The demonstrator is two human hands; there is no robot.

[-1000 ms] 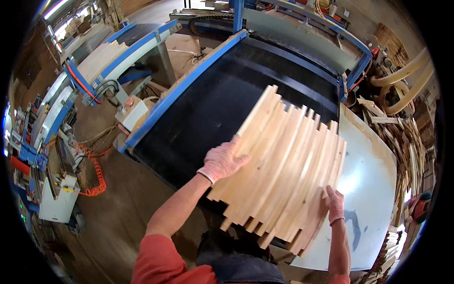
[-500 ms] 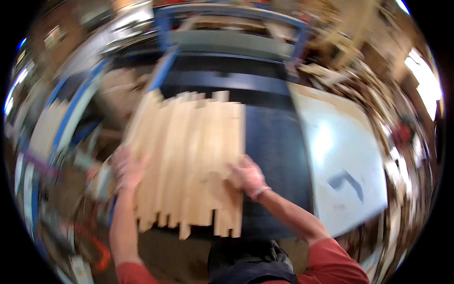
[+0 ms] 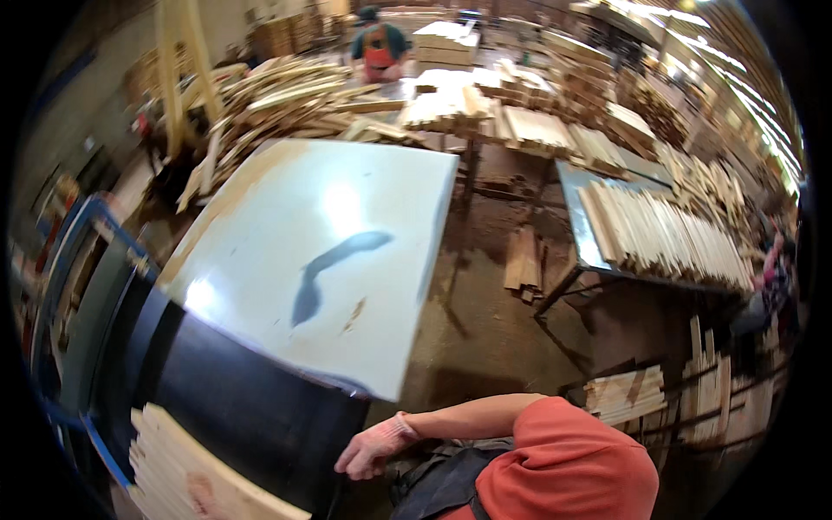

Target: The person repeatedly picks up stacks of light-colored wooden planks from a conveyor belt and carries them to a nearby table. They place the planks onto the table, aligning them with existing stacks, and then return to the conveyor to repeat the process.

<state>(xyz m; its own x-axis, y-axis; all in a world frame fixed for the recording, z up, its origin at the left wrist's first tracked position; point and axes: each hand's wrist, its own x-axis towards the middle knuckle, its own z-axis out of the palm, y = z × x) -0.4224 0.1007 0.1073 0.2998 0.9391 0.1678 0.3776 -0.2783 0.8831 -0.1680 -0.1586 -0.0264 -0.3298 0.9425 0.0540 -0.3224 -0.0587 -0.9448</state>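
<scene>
At the bottom, a red-sleeved arm brings the right hand (image 3: 371,448), in a pale pinkish glove, beside the near edge of a black belt (image 3: 251,407); its fingers are loosely bent and slightly spread, with nothing in their hold, and whether they touch the belt I cannot tell. The left hand lies outside the view, so its state cannot be told. A dark apron (image 3: 446,485) covers the person's front. The pale wooden strips (image 3: 186,455) lie side by side on the belt in the lower left corner, cut off by the picture's rim, with a reddish patch on one. Past the belt spreads a whitish sheet-topped table (image 3: 260,251), marked by a dark bluish smear (image 3: 334,264). To the right, a bundle of brown timber (image 3: 523,260) sits on the floor, near a metal-topped table (image 3: 579,212) bearing a long row of light strips (image 3: 667,234). Beyond the whitish table rises a heap of loose scrap wood (image 3: 286,100), and behind it a co-worker in a red apron (image 3: 378,54) stands beside stacked boards (image 3: 446,43).
</scene>
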